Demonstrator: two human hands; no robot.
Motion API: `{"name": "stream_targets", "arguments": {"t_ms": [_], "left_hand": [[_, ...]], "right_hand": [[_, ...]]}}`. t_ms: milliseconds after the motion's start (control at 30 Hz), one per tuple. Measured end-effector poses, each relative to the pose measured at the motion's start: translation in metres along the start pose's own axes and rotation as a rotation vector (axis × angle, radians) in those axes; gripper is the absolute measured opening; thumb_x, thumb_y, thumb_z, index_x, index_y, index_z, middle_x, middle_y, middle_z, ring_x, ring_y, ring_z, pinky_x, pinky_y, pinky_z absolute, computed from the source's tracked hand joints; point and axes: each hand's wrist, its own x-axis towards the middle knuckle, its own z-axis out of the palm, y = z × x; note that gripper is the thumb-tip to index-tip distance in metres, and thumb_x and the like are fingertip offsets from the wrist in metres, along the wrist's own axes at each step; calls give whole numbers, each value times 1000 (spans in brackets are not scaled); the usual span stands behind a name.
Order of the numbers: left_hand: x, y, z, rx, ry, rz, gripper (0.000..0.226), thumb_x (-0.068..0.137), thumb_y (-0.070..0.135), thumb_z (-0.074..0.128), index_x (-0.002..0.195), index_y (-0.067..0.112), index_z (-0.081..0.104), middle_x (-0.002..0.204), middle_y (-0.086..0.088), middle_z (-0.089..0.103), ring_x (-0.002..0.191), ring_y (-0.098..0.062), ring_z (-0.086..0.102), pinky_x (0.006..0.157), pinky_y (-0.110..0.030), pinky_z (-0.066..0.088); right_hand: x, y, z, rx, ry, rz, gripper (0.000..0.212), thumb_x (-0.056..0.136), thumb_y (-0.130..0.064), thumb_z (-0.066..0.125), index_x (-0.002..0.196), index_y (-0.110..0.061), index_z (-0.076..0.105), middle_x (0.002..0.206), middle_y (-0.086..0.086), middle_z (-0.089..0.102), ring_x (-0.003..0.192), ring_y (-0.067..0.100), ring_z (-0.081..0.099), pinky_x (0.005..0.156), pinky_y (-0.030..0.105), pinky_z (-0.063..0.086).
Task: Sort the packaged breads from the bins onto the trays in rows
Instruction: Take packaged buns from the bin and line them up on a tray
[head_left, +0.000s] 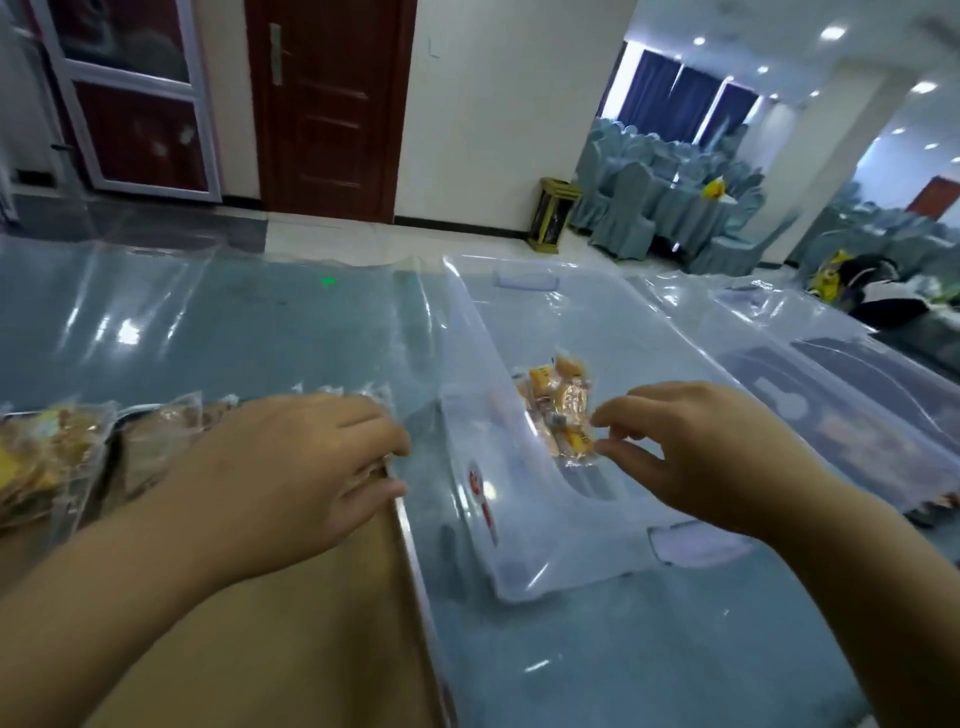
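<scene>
Nearest, at lower left, lay the tan tray (291, 649). Its metal right rim ran up from the bottom edge toward mid-frame, and its near surface was bare. A strip of blue-green table (597, 665) under clear plastic sheeting separated that rim from the clear bin (511, 582) at centre, leaving open room along the lower right.

The left hand (291, 467) hung over the tray's far right corner. Its fingers curled down and its thumb closed beneath them on a corner package (375, 470), nearly all of it hidden by the hand. Left of it, a row of packaged breads (52, 452) lined the tray's far edge out to the left border.

The right hand (717, 457) reached over the bin from the right, thumb and forefinger pinching the clear wrapper end of a bread packet (566, 415). The packet lay on the bin floor by the left wall with a few others. Its yellow print was too blurred to read, as was a red label (480, 493) on the bin's near left wall.

A second clear bin (831, 364) sat just beside the first at the right edge, with brownish contents dim through its wall. At upper left the table stretched open to its far edge. Beyond stood a red-brown door (327, 104), a gold-and-black waste bin (553, 213) and covered chairs (639, 208).
</scene>
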Motion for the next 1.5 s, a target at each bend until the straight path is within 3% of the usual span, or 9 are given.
{"name": "stream_targets", "arguments": {"t_ms": [267, 433, 600, 700, 900, 1033, 1267, 1400, 1500], "left_hand": [[93, 14, 20, 103, -63, 38, 33, 79, 51, 48, 88, 28, 68, 84, 11, 67, 69, -17, 66, 49, -36, 52], [147, 42, 39, 194, -198, -37, 24, 75, 43, 68, 91, 26, 69, 85, 6, 68, 69, -21, 65, 51, -40, 53], [211, 66, 81, 342, -465, -97, 35, 89, 56, 41, 117, 37, 50, 115, 14, 57, 100, -13, 57, 74, -28, 45], [250, 65, 118, 384, -690, -174, 32, 90, 51, 43, 115, 32, 49, 116, 6, 56, 103, -21, 56, 82, -36, 47], [307, 39, 196, 307, -916, -404, 33, 88, 40, 56, 114, 20, 56, 109, -3, 58, 96, -24, 56, 69, -32, 40], [325, 22, 247, 205, -922, -494, 28, 85, 28, 62, 111, 17, 58, 108, -5, 60, 89, -23, 54, 75, -34, 47], [294, 9, 319, 29, -976, -559, 59, 84, 26, 63, 138, 18, 39, 141, -14, 38, 118, -31, 47, 96, -39, 45], [280, 3, 327, -172, -918, -643, 43, 86, 24, 62, 125, 17, 48, 117, -7, 56, 98, -26, 56, 88, -39, 50], [282, 5, 325, -216, -933, -660, 56, 82, 21, 67, 131, 17, 40, 116, -8, 55, 98, -25, 56, 86, -38, 50]], "right_hand": [[32, 115, 39, -60, -126, -80, 31, 92, -47, 44, 118, -34, 55, 106, -11, 64, 91, 13, 61, 75, 29, 51], [64, 175, 68, -58, -234, -187, 33, 90, -47, 51, 121, -34, 53, 113, -9, 62, 98, 12, 59, 76, 25, 46], [113, 208, 107, -86, -380, -228, 42, 87, -47, 57, 125, -29, 51, 118, -1, 59, 104, 21, 57, 86, 39, 50], [147, 214, 131, -93, -432, -206, 39, 87, -42, 58, 119, -21, 56, 114, 3, 60, 100, 23, 57, 84, 40, 50], [196, 214, 180, -110, -448, -111, 25, 90, -26, 55, 113, -16, 56, 111, 4, 59, 96, 25, 58, 69, 34, 43], [209, 207, 211, -53, -469, -31, 36, 89, -24, 58, 123, -16, 52, 129, 6, 50, 115, 28, 52, 88, 40, 44], [213, 202, 243, -14, -438, 50, 50, 92, -17, 49, 139, -10, 34, 151, 19, 13, 135, 36, 21, 100, 49, 36], [215, 201, 245, 25, -443, 108, 44, 89, -16, 53, 131, -12, 43, 145, 16, 20, 129, 34, 25, 96, 47, 38], [218, 204, 244, 33, -536, 91, 41, 87, -14, 58, 127, -13, 49, 150, 14, 17, 133, 34, 22, 97, 49, 36]]}}
